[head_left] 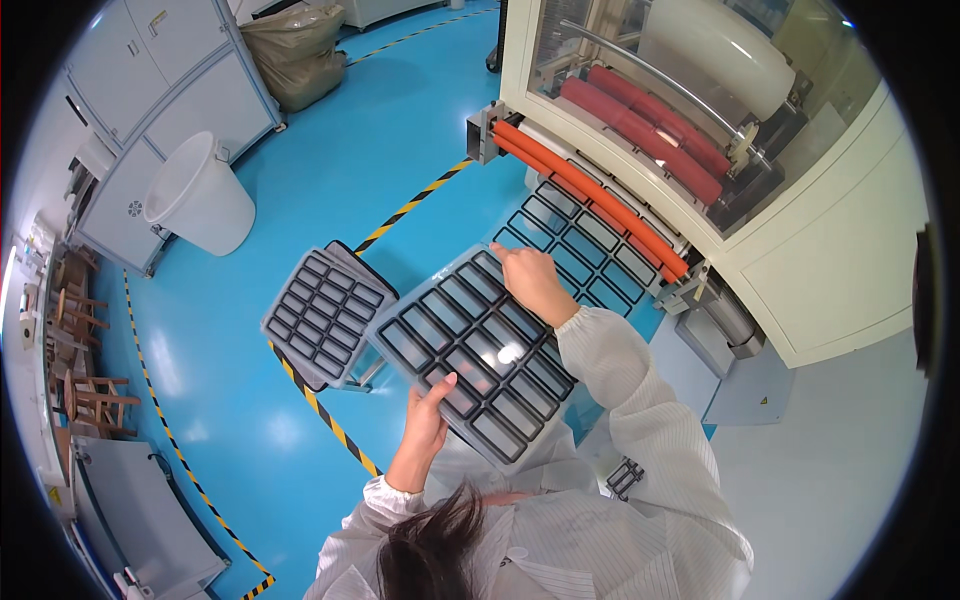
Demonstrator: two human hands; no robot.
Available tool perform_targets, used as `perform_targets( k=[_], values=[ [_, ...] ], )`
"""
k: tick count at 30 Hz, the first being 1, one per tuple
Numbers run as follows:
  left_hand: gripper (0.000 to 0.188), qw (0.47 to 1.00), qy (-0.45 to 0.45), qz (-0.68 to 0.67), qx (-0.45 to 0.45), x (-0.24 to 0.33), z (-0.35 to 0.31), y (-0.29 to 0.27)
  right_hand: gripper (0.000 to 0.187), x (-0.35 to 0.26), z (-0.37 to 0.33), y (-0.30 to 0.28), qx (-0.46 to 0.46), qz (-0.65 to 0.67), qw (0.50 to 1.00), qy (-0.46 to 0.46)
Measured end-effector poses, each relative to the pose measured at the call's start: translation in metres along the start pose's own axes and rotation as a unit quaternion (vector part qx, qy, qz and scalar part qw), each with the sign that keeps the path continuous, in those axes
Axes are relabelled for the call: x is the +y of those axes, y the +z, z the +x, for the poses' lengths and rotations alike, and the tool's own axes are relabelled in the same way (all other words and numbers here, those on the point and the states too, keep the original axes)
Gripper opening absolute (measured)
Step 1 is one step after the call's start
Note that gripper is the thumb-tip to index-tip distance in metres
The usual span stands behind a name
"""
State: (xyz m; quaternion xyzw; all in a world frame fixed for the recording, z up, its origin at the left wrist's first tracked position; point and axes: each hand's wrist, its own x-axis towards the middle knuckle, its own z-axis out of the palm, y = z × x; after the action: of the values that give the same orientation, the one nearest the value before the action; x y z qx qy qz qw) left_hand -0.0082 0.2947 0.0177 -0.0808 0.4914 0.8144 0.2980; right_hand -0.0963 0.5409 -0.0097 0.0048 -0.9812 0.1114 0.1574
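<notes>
In front of me is a clear plastic sheet (477,342) with rows of black rectangular frames on it, tilted and shining in the light. My left hand (425,428) grips its near left edge, thumb on top and the other fingers hidden underneath. At the far corner my right hand (530,282) is closed on the edge, fingertips pinched together. To the left, a stack of similar framed sheets (325,315) rests on a small stand. Beyond my right hand, a longer web of black frames (580,245) hangs out from under an orange roller (590,200).
A cream machine (820,250) with a windowed front, red rollers (645,135) and a white film roll (715,55) fills the right. A white bin (205,195) stands on the blue floor at left, near grey cabinets (165,75). Wooden stools (95,400) line the left edge.
</notes>
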Motion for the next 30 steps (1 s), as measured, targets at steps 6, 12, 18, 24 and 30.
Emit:
perform_targets(
  k=[6, 12, 18, 24, 30],
  values=[
    [0.039, 1.000, 0.013, -0.008, 0.016, -0.007, -0.008, -0.023, 0.026, -0.008, -0.048, -0.029, -0.027, -0.061, 0.997, -0.039],
    [0.044, 0.999, 0.008, -0.026, 0.032, -0.006, -0.015, -0.032, 0.036, 0.003, -0.166, -0.092, -0.124, -0.068, 0.990, 0.014],
    [0.044, 0.998, -0.005, -0.062, 0.026, -0.008, -0.011, -0.053, 0.017, 0.026, -0.217, -0.151, -0.244, 0.044, 0.960, 0.132],
    [0.047, 0.999, 0.019, -0.040, 0.023, -0.007, -0.009, -0.045, 0.023, 0.049, -0.223, -0.130, -0.228, 0.499, 0.779, 0.305],
    [0.046, 0.998, 0.022, -0.036, 0.038, -0.008, -0.009, -0.041, 0.028, 0.033, -0.207, -0.094, -0.100, 0.607, 0.709, 0.344]
  ],
)
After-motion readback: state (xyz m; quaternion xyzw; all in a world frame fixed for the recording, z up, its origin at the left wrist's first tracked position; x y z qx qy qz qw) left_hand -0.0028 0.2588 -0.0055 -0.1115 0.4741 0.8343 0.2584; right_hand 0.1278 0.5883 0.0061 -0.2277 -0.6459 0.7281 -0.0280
